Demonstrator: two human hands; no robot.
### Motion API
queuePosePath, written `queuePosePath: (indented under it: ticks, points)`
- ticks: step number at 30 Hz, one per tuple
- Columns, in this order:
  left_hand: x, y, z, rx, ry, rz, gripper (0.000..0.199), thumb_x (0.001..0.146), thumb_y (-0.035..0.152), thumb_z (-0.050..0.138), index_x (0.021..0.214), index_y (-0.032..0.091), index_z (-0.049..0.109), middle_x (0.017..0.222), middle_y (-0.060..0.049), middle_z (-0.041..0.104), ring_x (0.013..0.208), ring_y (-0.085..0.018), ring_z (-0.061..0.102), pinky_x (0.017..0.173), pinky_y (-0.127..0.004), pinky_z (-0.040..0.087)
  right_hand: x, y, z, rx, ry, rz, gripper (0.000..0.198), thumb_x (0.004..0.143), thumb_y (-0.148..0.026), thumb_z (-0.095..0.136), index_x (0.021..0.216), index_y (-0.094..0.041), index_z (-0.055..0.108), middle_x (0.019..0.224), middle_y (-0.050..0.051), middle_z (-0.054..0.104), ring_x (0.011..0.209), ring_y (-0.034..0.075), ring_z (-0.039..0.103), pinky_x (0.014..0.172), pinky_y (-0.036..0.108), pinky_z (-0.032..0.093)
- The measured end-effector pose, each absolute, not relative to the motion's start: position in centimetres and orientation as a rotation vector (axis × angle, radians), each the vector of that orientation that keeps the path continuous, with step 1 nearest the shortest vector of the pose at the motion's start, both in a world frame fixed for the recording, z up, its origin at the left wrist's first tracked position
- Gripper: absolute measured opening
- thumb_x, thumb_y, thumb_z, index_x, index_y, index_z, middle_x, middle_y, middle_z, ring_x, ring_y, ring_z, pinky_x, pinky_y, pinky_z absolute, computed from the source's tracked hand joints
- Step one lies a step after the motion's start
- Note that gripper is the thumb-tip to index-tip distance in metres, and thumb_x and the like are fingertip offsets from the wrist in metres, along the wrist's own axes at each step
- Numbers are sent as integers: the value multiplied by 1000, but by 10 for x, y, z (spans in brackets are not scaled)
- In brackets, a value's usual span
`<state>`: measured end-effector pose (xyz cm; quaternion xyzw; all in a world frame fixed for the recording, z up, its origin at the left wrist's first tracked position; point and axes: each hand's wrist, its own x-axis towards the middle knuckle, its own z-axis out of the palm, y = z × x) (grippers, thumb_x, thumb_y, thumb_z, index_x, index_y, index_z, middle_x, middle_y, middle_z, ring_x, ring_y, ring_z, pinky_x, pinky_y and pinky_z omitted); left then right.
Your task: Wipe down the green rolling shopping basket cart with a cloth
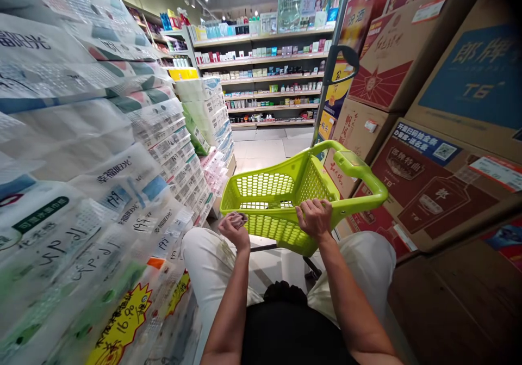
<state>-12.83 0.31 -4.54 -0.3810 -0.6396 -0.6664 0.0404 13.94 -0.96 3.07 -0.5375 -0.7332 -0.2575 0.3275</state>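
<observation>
A lime-green shopping cart (265, 184) with a perforated basket stands sideways in front of my knees, its handle (373, 185) to the right. Nothing shows inside the basket except its bare floor. My right hand (315, 218) is closed over the near rim, close to the handle end. At the rim's left end is my left hand (235, 228), closed around a crumpled greyish-pink cloth (240, 220). Whether that hand also touches the rim, I cannot tell.
Stacked packs of tissue paper (134, 174) rise along the left, with a yellow price sign (126, 321) low down. Cardboard cartons (432, 174) are piled on the right beside a metal post with a dark handle (341, 63). Shelves of small boxed goods (265, 71) stand ahead across the tiled floor.
</observation>
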Motion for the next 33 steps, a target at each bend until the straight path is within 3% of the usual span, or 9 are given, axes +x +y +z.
queuePosePath:
  ticks: [3, 9, 18, 24, 27, 33]
  points:
    - [-137, 7, -30, -1148, -1949, -1941, 16, 80, 8, 58, 90, 19, 62, 113, -12, 55, 112, -27, 57, 106, -46, 46, 137, -11, 32, -1418, -1898, -678, 31, 101, -37, 49, 76, -22, 58, 76, 4, 64, 84, 22, 48, 94, 41, 24]
    - [-78, -10, -10, -1930, -1924, -1543, 33, 78, 1, 56, 100, 22, 70, 127, -12, 64, 118, -31, 56, 104, -45, 43, 140, -7, 29, -1414, -1902, -677, 31, 101, -38, 50, 76, -22, 60, 76, 4, 66, 84, 22, 49, 94, 41, 24]
    - [-119, 0, 12, -1863, -2065, -1475, 35, 73, -4, 56, 94, 21, 68, 112, -11, 69, 107, -30, 60, 95, -44, 43, 135, -9, 31, -1420, -1907, -691, 31, 102, -37, 48, 77, -22, 58, 76, 4, 65, 85, 22, 49, 95, 41, 25]
    - [-66, -14, 9, -2331, -1709, -1493, 35, 76, -2, 57, 95, 24, 70, 118, -8, 68, 109, -27, 58, 98, -41, 44, 140, -6, 26, -1413, -1905, -676, 32, 103, -31, 43, 76, -22, 58, 75, 4, 63, 83, 21, 47, 95, 41, 24]
    - [-74, -13, -7, -2189, -1773, -1610, 34, 73, -2, 57, 93, 23, 69, 119, -10, 65, 111, -29, 57, 100, -43, 45, 141, -7, 28, -1405, -1928, -664, 31, 102, -30, 42, 77, -22, 58, 75, 4, 62, 83, 22, 46, 94, 41, 23]
    - [-131, 9, -52, -1329, -2012, -2090, 18, 73, 8, 63, 84, 21, 57, 111, -10, 52, 113, -28, 56, 107, -45, 44, 139, -8, 30, -1404, -1937, -660, 32, 103, -30, 41, 77, -22, 57, 77, 4, 63, 85, 21, 47, 96, 41, 23]
